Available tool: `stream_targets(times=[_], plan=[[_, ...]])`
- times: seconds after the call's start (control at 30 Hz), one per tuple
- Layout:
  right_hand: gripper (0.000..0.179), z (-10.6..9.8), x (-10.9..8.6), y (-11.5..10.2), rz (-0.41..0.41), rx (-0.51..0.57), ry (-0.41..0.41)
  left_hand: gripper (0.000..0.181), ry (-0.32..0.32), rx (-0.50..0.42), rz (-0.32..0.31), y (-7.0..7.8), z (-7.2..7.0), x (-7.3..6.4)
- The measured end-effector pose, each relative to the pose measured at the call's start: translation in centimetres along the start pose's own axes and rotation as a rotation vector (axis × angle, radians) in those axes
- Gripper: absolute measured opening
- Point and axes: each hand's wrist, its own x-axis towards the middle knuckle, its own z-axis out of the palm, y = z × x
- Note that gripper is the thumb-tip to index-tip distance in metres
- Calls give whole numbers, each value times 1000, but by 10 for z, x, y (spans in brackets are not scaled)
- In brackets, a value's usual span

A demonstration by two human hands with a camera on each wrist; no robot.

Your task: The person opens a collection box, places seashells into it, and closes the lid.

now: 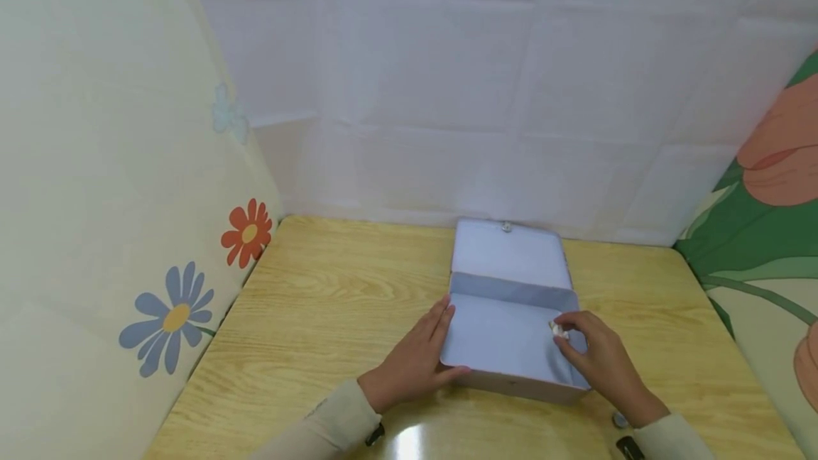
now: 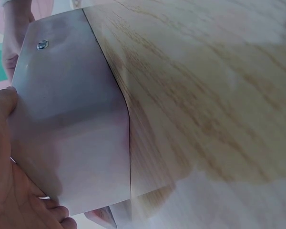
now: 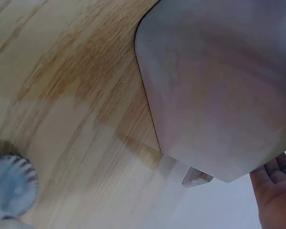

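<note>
An open box with a pale bluish-white inside (image 1: pixel 498 336) sits on the table, its hinged lid (image 1: pixel 514 254) laid back toward the wall. My left hand (image 1: pixel 418 350) holds the box's front left corner, fingers along the left wall and thumb along the front. The left wrist view shows the pinkish-grey front wall (image 2: pixel 71 109) with a small metal clasp (image 2: pixel 42 45). Over the right part of the box, my right hand (image 1: pixel 597 353) pinches a small white piece with brownish marks (image 1: pixel 559 331) between thumb and forefinger; its exact kind cannot be told.
Beside my right wrist a small round ridged bluish-white thing (image 3: pixel 13 186), shell-like, lies on the wood-grain table (image 1: pixel 332 282). A pale cloth wall (image 1: pixel 409 91) rises behind the lid. Flower-printed panels (image 1: pixel 767 254) stand along both sides.
</note>
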Motion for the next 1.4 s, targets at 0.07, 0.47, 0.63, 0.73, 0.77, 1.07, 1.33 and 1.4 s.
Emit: stream_targets(times=[0.07, 0.47, 0.63, 0.73, 0.77, 1.07, 1.33, 1.4], plan=[[31, 0, 0, 0, 7, -3, -9, 100, 2, 0, 1, 0, 0, 0], [32, 0, 0, -1, 13, -17, -38, 100, 8, -3, -5, 0, 0, 0], [31, -1, 0, -1, 27, -25, -50, 100, 16, -4, -3, 0, 0, 0], [31, -1, 0, -1, 23, -27, -49, 100, 24, -2, 0, 0, 1, 0], [31, -1, 0, -1, 20, -27, -47, 100, 29, -1, 3, 0, 1, 0], [31, -1, 0, 0, 20, -35, -46, 99, 22, -9, -6, 1, -1, 0], [32, -2, -2, -1, 14, -6, -19, 99, 27, -14, -1, 1, 1, 0], [33, -3, -3, -1, 3, 4, 0, 99, 32, -18, 1, 1, 1, -1]])
